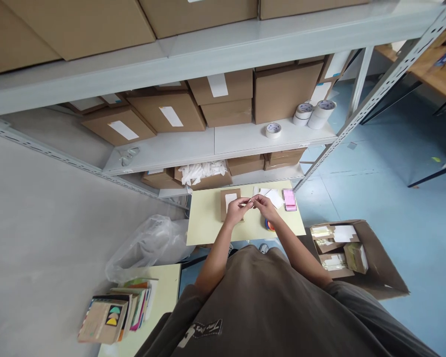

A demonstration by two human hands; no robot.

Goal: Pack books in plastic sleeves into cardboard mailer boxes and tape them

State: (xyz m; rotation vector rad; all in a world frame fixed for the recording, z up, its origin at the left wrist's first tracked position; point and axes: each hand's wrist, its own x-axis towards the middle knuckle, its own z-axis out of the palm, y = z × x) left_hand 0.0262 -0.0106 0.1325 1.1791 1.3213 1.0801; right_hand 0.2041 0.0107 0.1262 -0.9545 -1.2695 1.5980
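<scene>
My left hand (238,208) and my right hand (264,205) meet fingertip to fingertip above a pale yellow table (204,218). Both are closed in a pinch; whatever lies between the fingertips is too small to make out. Partly behind my left hand is a small cardboard box (226,214) with a white label (230,198) on top. White papers (274,196) lie just beyond my right hand. A roll of coloured tape (269,225) rests beside my right wrist, partly hidden by it. At the table's right side sits a pink item (289,199).
Shelving (245,144) with cardboard boxes (286,91) and white tape rolls (321,114) rises beyond the table. An open carton (381,263) holding several taped boxes stands on the right. Left are a clear plastic bag (148,243) and stacked books (109,317).
</scene>
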